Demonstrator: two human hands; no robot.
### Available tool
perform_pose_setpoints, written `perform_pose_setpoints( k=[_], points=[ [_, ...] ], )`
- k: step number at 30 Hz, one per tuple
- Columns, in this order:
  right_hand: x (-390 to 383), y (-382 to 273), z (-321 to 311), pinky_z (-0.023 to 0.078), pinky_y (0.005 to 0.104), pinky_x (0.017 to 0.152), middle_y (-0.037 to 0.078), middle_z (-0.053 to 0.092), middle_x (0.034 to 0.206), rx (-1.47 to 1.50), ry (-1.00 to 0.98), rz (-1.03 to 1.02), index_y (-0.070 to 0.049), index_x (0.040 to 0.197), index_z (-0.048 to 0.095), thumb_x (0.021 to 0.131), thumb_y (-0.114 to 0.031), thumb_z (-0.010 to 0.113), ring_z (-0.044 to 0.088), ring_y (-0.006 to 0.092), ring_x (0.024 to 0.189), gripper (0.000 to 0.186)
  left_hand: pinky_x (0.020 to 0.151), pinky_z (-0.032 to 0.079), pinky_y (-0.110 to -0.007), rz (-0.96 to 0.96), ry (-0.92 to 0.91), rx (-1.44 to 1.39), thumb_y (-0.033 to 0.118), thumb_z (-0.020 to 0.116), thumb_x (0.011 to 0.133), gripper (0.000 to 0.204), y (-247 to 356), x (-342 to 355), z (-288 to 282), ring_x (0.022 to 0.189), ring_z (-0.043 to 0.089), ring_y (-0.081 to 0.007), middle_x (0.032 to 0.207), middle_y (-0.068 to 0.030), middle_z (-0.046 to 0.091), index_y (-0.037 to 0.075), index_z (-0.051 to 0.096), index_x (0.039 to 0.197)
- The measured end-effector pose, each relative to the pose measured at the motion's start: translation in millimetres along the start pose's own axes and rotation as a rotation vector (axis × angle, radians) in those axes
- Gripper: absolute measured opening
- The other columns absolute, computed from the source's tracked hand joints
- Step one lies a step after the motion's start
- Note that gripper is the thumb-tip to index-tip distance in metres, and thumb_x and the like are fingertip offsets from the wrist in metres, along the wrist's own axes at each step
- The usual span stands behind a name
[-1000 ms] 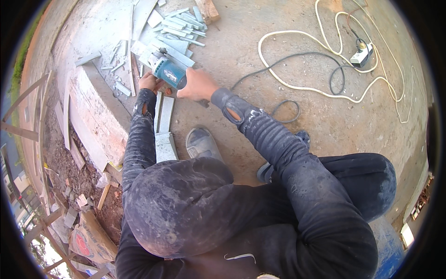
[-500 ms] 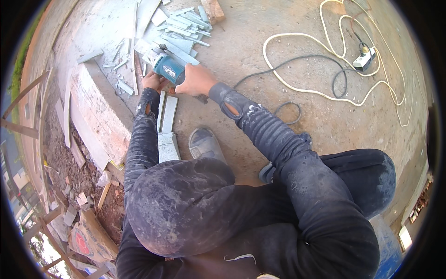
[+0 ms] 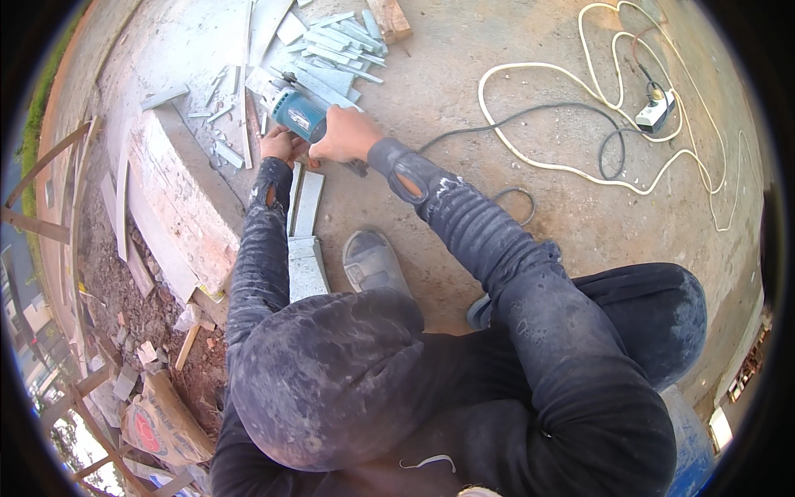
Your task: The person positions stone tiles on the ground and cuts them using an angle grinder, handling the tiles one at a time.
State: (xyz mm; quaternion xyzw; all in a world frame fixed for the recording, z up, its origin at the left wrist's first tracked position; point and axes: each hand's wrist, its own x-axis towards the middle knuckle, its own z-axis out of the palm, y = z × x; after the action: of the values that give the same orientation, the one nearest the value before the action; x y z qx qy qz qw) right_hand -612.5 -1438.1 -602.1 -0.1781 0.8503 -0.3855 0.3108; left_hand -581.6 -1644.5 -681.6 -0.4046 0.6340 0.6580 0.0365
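Observation:
My right hand (image 3: 348, 134) is wrapped round the rear of a teal angle grinder (image 3: 296, 114), whose head points to the far left over pale tile pieces. Dust on the ground around its head hides where the disc meets anything. Just below the grinder's body, my left hand (image 3: 280, 145) has its fingers curled in at the ends of narrow pale strips (image 3: 307, 204); what they grip is hidden. Nearer to me, a pale grey block (image 3: 307, 269) lies at the strips' near end.
Beyond the grinder lies a pile of cut tile strips (image 3: 339, 48) beside a wooden block (image 3: 389, 18). A chalky slab (image 3: 178, 203) stands at left. White cable (image 3: 530, 161) loops across the right ground to a power strip (image 3: 656, 111). A paper sack (image 3: 166, 422) lies lower left.
The view has shifted slightly, so the ground things sit a little farther right. Against them, the grinder and my right hand have moved slightly to the left. My left hand stays by the strips.

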Motion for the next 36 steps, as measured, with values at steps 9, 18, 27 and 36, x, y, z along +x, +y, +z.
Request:
perform_pose_setpoints(
  k=[9,18,27,36],
  points=[
    [12,-13,-3,0.055,0.0361,0.087,0.024,0.068,0.106,-0.01,0.013,0.027,0.006,0.101,0.069,0.06,-0.037,0.077,0.068,0.0349,0.099,0.06,0.056,0.059,-0.033,0.003,-0.017,-0.017,-0.007,0.037,0.088,0.029,-11,16,-11,0.074,0.07,-0.0251,0.093,-0.015,0.067,-0.003,0.056,0.11],
    [31,-12,4,0.055,0.0395,0.082,0.03,0.068,0.095,0.008,0.061,-0.015,0.009,0.097,0.067,0.058,-0.038,0.074,0.068,0.0401,0.092,0.061,0.054,0.059,-0.033,0.021,-0.019,-0.003,-0.006,0.044,0.088,0.023,-10,15,-9,0.069,0.068,-0.0229,0.087,-0.0107,0.065,-0.004,0.06,0.105],
    [47,-18,5,0.056,0.0388,0.082,0.029,0.068,0.093,0.009,0.037,-0.017,0.007,0.094,0.069,0.058,-0.037,0.073,0.069,0.0392,0.091,0.057,0.06,0.062,-0.035,0.026,-0.025,-0.005,-0.004,0.051,0.089,0.017,-6,5,-7,0.071,0.068,-0.0221,0.087,-0.0106,0.064,-0.007,0.058,0.104],
    [63,-26,6,0.055,0.0375,0.085,0.026,0.069,0.1,-0.004,0.022,0.019,0.004,0.098,0.07,0.058,-0.041,0.075,0.068,0.0367,0.096,0.06,0.064,0.062,-0.036,0.021,-0.002,-0.037,-0.002,0.052,0.091,0.025,-2,-1,0,0.079,0.07,-0.0244,0.096,-0.0141,0.066,-0.008,0.056,0.115]
  ],
)
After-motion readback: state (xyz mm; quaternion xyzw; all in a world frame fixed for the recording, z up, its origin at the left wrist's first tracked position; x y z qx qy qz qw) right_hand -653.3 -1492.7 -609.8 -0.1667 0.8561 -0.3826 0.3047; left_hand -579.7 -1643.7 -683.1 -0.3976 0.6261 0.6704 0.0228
